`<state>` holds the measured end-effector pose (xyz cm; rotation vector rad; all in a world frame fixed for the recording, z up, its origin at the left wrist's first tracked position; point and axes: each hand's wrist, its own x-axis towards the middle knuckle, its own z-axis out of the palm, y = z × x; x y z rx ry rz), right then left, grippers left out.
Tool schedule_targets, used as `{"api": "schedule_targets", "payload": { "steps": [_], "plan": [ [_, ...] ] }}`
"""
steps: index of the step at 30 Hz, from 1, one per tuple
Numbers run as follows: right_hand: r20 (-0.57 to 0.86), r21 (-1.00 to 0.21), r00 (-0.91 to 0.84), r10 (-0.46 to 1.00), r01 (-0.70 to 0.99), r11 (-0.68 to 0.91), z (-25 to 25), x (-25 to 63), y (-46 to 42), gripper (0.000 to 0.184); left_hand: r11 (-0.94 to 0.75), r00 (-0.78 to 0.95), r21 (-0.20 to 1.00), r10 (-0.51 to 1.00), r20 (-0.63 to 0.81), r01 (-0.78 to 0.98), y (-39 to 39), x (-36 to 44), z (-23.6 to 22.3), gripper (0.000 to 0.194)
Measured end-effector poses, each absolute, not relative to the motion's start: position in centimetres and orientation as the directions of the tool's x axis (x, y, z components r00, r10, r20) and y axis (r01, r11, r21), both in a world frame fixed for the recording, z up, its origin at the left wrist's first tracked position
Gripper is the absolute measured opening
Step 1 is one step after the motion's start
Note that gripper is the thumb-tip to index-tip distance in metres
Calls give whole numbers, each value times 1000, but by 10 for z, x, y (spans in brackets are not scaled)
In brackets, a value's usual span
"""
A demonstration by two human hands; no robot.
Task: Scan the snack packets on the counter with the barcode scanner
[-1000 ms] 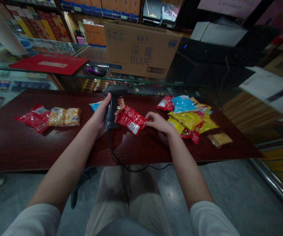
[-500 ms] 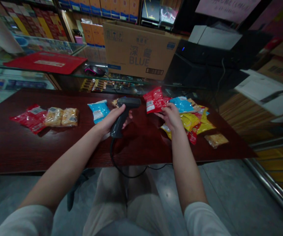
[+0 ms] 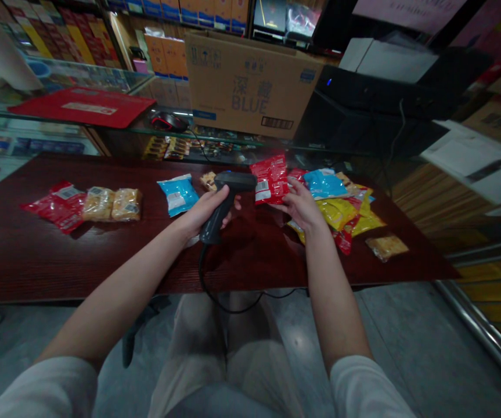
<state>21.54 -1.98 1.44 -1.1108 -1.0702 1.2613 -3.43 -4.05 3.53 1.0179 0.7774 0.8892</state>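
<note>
My left hand (image 3: 209,212) is wrapped round the grip of a black barcode scanner (image 3: 216,216), whose head points right. In my right hand (image 3: 300,204) is a red snack packet (image 3: 270,179), held up with its white barcode label facing me, close to the scanner's head. Under and beyond the right hand lies a pile of packets, with a blue packet (image 3: 325,183) and a yellow packet (image 3: 337,213) among them. Left of the scanner rests another blue packet (image 3: 177,194), and a clear-wrapped snack (image 3: 209,180) sits partly behind the scanner.
On the table's left lie a red packet (image 3: 61,208) and two clear-wrapped snacks (image 3: 111,204). One more wrapped snack (image 3: 387,247) is near the right edge. A cardboard box (image 3: 252,87) and a computer mouse (image 3: 168,121) stand behind on the glass counter. The scanner's cable hangs over the front edge.
The red packet in my right hand has tipped more upright and come nearer the scanner's head. The left hand still grips the scanner. The view has shifted slightly.
</note>
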Motion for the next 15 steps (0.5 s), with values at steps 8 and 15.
{"api": "schedule_targets", "payload": {
  "steps": [8,15],
  "plan": [
    [-31,-990,-6,1000,-139,-31,16,211,-22,41,251,425,947,894,-145,-203,-44,-32,37,50],
    [282,-936,205,937,276,221,8,220,-11,48,227,395,956,908,-138,-188,-42,-35,40,54]
  ]
}}
